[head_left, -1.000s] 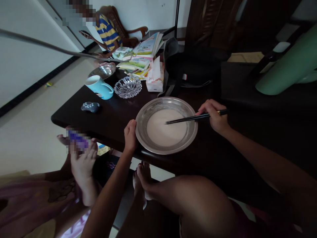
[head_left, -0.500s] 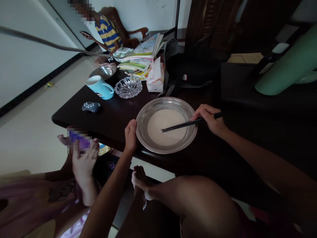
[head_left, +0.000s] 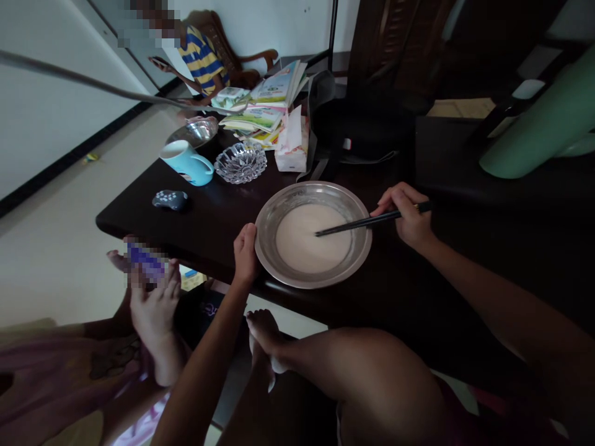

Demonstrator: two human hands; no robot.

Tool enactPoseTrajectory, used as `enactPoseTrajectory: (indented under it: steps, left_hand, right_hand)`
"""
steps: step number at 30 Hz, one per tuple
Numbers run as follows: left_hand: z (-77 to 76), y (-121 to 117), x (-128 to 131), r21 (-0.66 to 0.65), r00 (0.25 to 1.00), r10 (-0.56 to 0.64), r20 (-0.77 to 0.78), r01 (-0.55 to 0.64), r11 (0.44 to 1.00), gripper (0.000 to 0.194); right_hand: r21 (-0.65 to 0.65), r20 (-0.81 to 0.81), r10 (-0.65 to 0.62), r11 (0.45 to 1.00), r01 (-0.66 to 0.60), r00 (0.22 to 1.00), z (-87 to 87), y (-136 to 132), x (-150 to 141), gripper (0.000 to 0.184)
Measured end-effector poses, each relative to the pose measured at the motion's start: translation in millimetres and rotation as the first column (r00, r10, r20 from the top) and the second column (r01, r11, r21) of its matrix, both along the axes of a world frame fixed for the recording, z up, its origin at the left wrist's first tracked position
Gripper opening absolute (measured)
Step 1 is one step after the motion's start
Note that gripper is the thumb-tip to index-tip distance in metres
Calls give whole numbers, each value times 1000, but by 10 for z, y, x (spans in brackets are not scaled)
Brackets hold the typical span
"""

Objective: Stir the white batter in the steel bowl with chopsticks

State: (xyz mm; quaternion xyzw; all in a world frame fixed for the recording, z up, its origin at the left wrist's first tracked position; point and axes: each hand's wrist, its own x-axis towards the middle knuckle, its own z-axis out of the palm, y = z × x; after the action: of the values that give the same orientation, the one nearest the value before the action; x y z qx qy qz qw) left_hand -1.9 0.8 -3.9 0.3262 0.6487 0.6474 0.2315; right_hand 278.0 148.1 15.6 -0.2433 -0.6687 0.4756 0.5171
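A wide metal bowl (head_left: pixel 314 282) rests on the dark table near its front edge. Inside is a pale, creamy liquid (head_left: pixel 307 251). My left hand (head_left: pixel 245 253) grips the bowl's left rim, fingers closed on it. Beyond the right rim, my right hand (head_left: pixel 409 217) is closed around a pair of black chopsticks (head_left: pixel 367 222). Their tips point left and dip into the liquid near the middle of the bowl; how deep they go I cannot tell.
Behind the bowl are a tissue pack (head_left: pixel 292 148), a glass dish (head_left: pixel 240 163), a blue mug (head_left: pixel 189 163), a dark mouse-shaped object (head_left: pixel 170 199), another metal bowl (head_left: pixel 201 131) and stacked booklets (head_left: pixel 264 102). A green bottle-like object (head_left: pixel 534 136) is at right. Another person sits close at left, one farther back.
My right hand has moved right, away from the rim, and the chopstick tips have shifted right and slightly up in the liquid. My left hand and the bowl stay put.
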Motion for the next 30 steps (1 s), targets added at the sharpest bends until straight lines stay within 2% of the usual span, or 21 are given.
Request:
enactPoseTrajectory:
  steps: [2,4,6,9,11,13,15,18,20,23,25,28,30]
  left_hand:
    - [11,0,5,-2,1000,0,2,0,1000,45]
    - [25,-2,12,-1,1000,1,-13,-1,1000,46]
    - [35,-6,19,5,999,-6,-35,6,1000,46]
    - [37,-10,25,8,999,-19,-41,19,1000,47]
    - [32,-10,25,6,999,-21,-34,21,1000,47]
    - [26,-11,22,8,999,-15,-34,15,1000,47]
    - [21,-11,18,10,999,-5,-40,6,1000,47]
    - [14,-9,9,4,999,0,-37,0,1000,47]
    - [10,-7,5,-2,999,1,-32,-1,1000,47]
    - [9,-8,8,5,999,4,-35,-3,1000,47]
    - [15,-10,16,13,1000,1,-30,-1,1000,46]
    - [32,-12,27,6,1000,-5,-18,5,1000,45]
    - [43,-13,29,-4,999,-11,-33,10,1000,46]
  right_hand:
    - [-21,1,50,999,-50,999,-12,-1,-1,35]
    - [26,105,99,994,-102,990,-13,-12,-3,35]
    - [76,151,62,994,-75,987,-8,-19,-3,35]
    - [48,44,-26,999,24,999,-2,-19,0,35]
    - [33,44,2,999,-3,999,1,-23,1,36]
    - [82,141,50,995,-62,989,6,-27,-1,36]
    - [123,191,31,991,-56,981,9,-24,-1,36]
    - [47,56,-39,998,36,998,3,-9,0,36]
    - [-5,1,-2,1000,2,1000,-6,-7,-2,35]
    - [74,135,81,993,-92,987,-10,-17,-10,33]
    - [121,187,34,991,-57,982,-8,-18,-14,33]
    - [37,56,-58,998,56,997,-9,-17,-16,35]
    - [-9,16,-25,1000,25,1000,-11,-26,-20,36]
